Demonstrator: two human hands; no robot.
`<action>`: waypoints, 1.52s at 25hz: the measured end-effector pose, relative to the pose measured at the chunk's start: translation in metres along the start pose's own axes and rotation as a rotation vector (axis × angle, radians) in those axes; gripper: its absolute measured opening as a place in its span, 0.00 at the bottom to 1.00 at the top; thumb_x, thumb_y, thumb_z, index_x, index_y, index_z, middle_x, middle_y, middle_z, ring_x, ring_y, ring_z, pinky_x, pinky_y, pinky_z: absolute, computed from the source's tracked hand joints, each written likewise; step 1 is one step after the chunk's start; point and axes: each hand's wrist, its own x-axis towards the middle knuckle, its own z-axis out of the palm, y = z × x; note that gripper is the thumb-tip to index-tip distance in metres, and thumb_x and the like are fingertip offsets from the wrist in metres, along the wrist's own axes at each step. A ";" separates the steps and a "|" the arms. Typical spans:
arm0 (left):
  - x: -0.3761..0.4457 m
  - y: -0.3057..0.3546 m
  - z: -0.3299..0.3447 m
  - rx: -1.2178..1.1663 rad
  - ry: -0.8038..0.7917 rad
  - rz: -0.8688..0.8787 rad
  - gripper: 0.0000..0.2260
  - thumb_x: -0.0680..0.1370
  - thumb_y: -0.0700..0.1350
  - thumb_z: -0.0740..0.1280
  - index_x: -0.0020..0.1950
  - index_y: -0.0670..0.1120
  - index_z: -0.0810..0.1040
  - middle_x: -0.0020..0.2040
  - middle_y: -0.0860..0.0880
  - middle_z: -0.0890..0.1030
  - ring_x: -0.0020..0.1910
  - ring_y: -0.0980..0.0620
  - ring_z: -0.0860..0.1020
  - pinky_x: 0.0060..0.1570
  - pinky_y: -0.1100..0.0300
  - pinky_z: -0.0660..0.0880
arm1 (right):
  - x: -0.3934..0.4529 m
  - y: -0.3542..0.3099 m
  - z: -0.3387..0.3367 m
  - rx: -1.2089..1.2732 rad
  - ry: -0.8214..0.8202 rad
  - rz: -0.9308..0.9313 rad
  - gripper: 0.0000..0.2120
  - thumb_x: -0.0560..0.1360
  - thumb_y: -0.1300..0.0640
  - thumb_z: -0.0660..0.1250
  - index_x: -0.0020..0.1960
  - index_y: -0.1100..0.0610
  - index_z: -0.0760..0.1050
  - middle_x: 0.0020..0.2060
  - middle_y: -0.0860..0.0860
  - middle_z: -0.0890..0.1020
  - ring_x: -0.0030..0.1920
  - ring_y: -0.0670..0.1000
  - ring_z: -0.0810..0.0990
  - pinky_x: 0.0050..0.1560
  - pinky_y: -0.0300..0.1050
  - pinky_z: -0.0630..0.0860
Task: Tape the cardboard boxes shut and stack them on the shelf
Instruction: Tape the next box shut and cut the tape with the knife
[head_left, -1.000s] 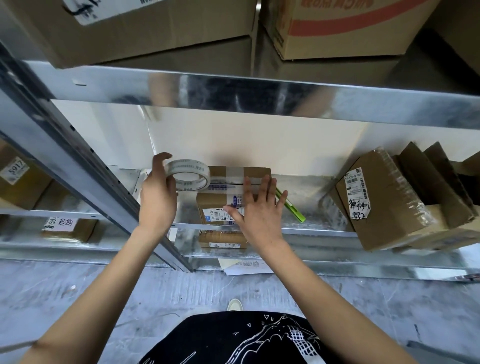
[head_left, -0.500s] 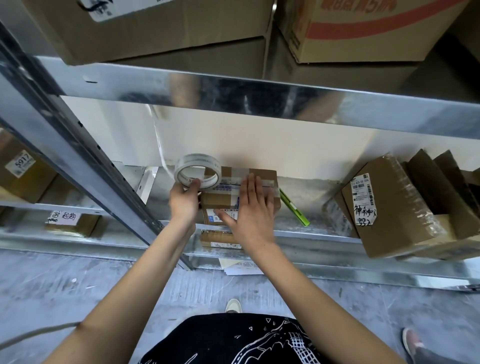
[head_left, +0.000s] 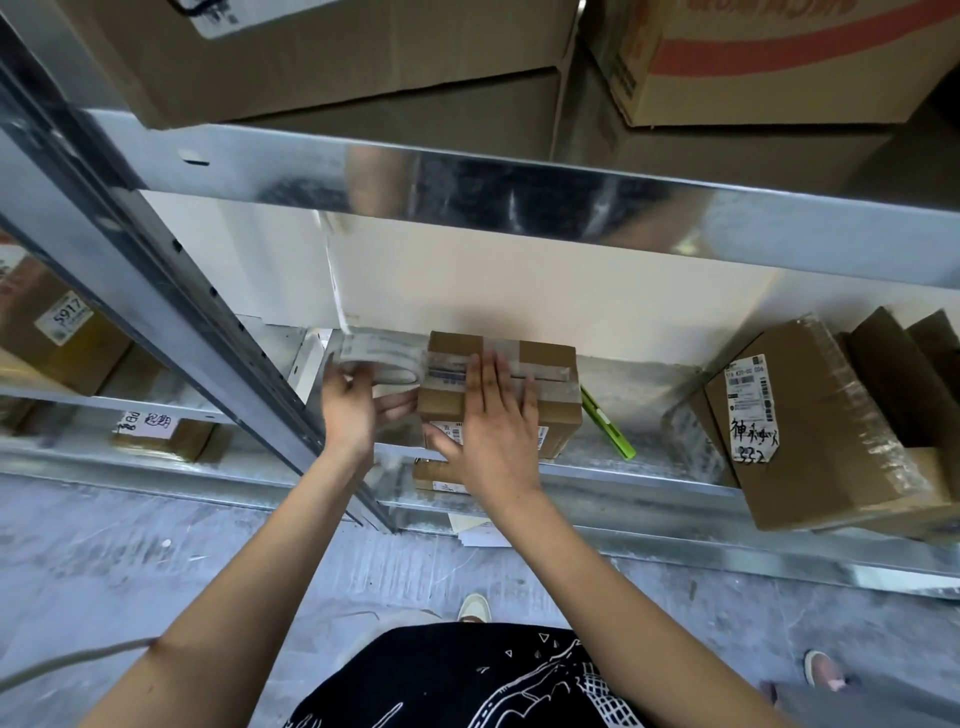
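A small cardboard box (head_left: 550, 364) sits on the metal shelf (head_left: 649, 475), with clear tape across its top. My right hand (head_left: 493, 415) lies flat on the box's top and front, fingers straight. Just left of the box, my left hand (head_left: 353, 402) grips a roll of clear tape (head_left: 379, 353), blurred by motion. A strip of tape runs from the roll onto the box top. A second small box (head_left: 431, 475) shows on the level below.
A green utility knife (head_left: 608, 423) lies on the shelf right of the box. A larger wrapped box (head_left: 810, 415) with a label leans at the right. Big cartons (head_left: 363, 47) fill the upper shelf. A slanted steel upright (head_left: 171, 291) stands left of my left hand.
My left hand has brought the tape roll down from above the box to its left side. My right hand has stayed pressed on the box top.
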 end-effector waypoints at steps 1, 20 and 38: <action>-0.001 -0.004 -0.003 -0.040 0.012 -0.022 0.12 0.83 0.44 0.57 0.61 0.37 0.69 0.53 0.37 0.80 0.37 0.41 0.84 0.33 0.52 0.81 | 0.000 0.000 0.000 0.000 -0.005 0.004 0.42 0.73 0.32 0.49 0.72 0.65 0.65 0.70 0.60 0.69 0.72 0.58 0.66 0.70 0.63 0.62; 0.007 -0.038 0.028 -0.376 0.030 -0.370 0.05 0.81 0.39 0.60 0.55 0.40 0.73 0.45 0.42 0.80 0.40 0.47 0.79 0.31 0.58 0.80 | 0.028 -0.013 -0.016 0.015 -0.138 -0.078 0.37 0.78 0.35 0.50 0.78 0.54 0.42 0.78 0.53 0.45 0.77 0.55 0.40 0.69 0.69 0.37; -0.010 -0.005 0.009 -0.256 -0.250 -0.327 0.15 0.79 0.54 0.61 0.56 0.45 0.77 0.43 0.50 0.84 0.43 0.51 0.80 0.33 0.63 0.77 | 0.052 0.019 -0.046 0.224 -0.147 -0.213 0.55 0.60 0.36 0.75 0.77 0.46 0.47 0.74 0.51 0.55 0.74 0.53 0.51 0.73 0.65 0.47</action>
